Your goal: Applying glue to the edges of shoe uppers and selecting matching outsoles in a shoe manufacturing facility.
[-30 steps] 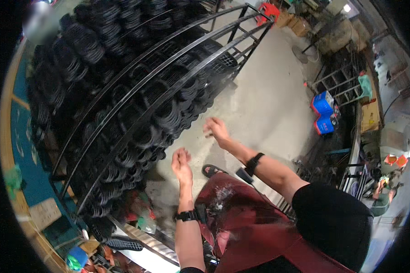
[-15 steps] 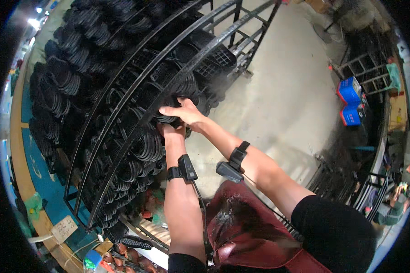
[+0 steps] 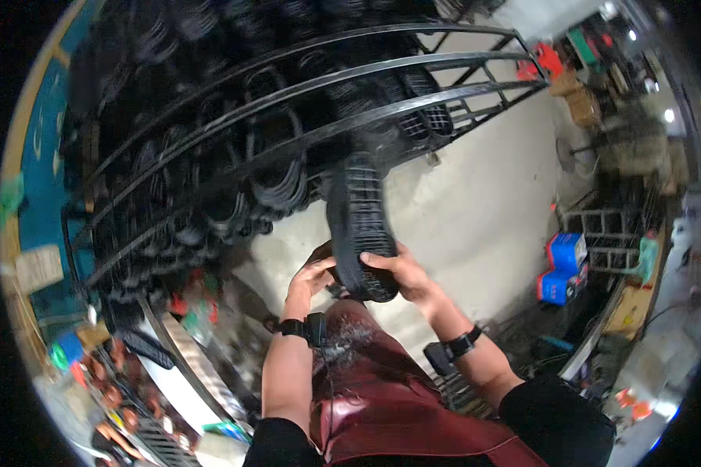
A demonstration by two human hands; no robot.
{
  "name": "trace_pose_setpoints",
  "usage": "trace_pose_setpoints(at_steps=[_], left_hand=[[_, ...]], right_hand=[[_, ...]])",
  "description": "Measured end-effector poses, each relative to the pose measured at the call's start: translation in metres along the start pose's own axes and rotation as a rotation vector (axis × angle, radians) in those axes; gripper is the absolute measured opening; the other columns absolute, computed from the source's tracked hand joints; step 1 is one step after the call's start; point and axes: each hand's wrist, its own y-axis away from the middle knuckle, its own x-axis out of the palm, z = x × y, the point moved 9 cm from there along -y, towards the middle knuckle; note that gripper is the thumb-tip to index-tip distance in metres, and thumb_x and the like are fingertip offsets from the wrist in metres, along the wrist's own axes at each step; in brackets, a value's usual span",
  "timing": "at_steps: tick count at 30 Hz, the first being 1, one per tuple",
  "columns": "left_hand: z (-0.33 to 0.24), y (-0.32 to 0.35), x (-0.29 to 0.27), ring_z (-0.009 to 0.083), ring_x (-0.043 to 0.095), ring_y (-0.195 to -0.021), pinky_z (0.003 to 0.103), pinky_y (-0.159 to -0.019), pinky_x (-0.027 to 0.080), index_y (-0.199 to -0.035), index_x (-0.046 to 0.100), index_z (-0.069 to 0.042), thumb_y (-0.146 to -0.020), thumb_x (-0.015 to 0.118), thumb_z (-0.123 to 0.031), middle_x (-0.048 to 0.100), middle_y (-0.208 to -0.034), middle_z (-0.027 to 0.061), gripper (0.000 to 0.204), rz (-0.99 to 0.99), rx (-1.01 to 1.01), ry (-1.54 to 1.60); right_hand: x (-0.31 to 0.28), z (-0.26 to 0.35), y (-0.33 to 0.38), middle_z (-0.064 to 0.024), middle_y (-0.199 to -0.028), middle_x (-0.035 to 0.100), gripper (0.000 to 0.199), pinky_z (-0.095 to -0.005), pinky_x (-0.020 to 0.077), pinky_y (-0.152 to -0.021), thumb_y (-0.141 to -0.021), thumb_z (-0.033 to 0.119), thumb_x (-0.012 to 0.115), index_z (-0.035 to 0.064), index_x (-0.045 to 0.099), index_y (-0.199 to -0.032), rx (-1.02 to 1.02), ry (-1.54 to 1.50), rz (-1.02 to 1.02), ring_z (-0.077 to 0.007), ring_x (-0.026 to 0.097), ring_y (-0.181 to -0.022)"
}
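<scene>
Between my hands is a stack of black shoe soles (image 3: 364,214), raised off the rack, with a ridged, grid-like tread facing me. How many soles are nested in it I cannot tell. Closed on the lower left side of the stack is my left hand (image 3: 313,274), its fingers partly hidden behind it. My right hand (image 3: 405,271) grips the lower right side, thumb lying across the tread. Just beyond, a black metal rack (image 3: 343,124) holds many more nested black soles (image 3: 276,183), partly blurred.
Blue and red boxes (image 3: 562,268) stand on the right, beside a metal ladder-like frame (image 3: 600,229). Pale floor (image 3: 475,202) shows past the rack. A dark red apron (image 3: 374,397) covers my front. Reddish-brown items (image 3: 113,389) lie at lower left.
Both hands have come away from the rack and nearer to my body, bringing out the stack of soles. The view has turned, so the rack now runs more level across the top.
</scene>
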Motion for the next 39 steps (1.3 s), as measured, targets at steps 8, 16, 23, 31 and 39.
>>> trace_pose_setpoints(at_steps=[8,16,23,31,39], left_hand=[[0.065,0.181,-0.047,0.0283,0.063,-0.122,0.038,-0.102,0.051,-0.142,0.058,0.007,-0.080,0.087,-0.023,0.071,-0.126,0.0154,0.075,-0.006,0.326,-0.719],[0.199,0.452,-0.188,0.0215,0.054,-0.139,0.039,-0.122,0.038,-0.156,0.044,0.003,-0.063,0.103,-0.018,0.059,-0.151,0.0078,0.112,-0.236,0.921,0.456],[0.281,0.553,-0.318,0.0232,0.061,-0.135,0.039,-0.116,0.047,-0.151,0.052,0.000,-0.055,0.096,-0.001,0.065,-0.146,0.0082,0.106,-0.381,1.154,0.918],[0.336,0.614,-0.446,0.0221,0.073,-0.103,0.038,-0.098,0.057,-0.137,0.058,0.000,-0.062,0.084,0.003,0.074,-0.118,0.0089,0.079,-0.940,1.307,1.043],[0.380,0.616,-0.501,0.0393,0.055,-0.127,0.046,-0.113,0.043,-0.159,0.036,0.006,-0.080,0.076,-0.016,0.059,-0.136,0.0267,0.091,-1.767,0.613,0.595]], right_hand=[[0.089,-0.104,0.109,-0.0128,-0.126,0.074,0.057,-0.0413,0.0563,-0.104,-0.081,-0.002,0.086,-0.0044,0.065,-0.134,0.194,0.339,0.299,-0.0252,0.071,-0.113],[0.335,-0.254,0.137,-0.0088,-0.127,0.075,0.062,-0.0394,0.0539,-0.106,-0.075,-0.010,0.084,0.0007,0.068,-0.134,0.687,0.846,1.113,-0.0210,0.070,-0.116],[0.531,-0.385,0.188,-0.0103,-0.140,0.067,0.085,-0.0418,0.0461,-0.115,-0.071,0.003,0.093,0.0022,0.056,-0.149,1.027,1.123,1.298,-0.0252,0.063,-0.129],[0.689,-0.338,0.141,-0.0112,-0.123,0.074,0.065,-0.0374,0.0524,-0.103,-0.068,-0.005,0.089,0.0025,0.062,-0.127,-0.036,1.907,1.228,-0.0215,0.068,-0.118],[0.833,-0.533,0.119,-0.0183,-0.096,0.078,0.023,-0.0491,0.0607,-0.082,-0.072,0.010,0.074,0.0094,0.078,-0.095,-0.746,2.995,2.009,-0.0373,0.076,-0.099]])
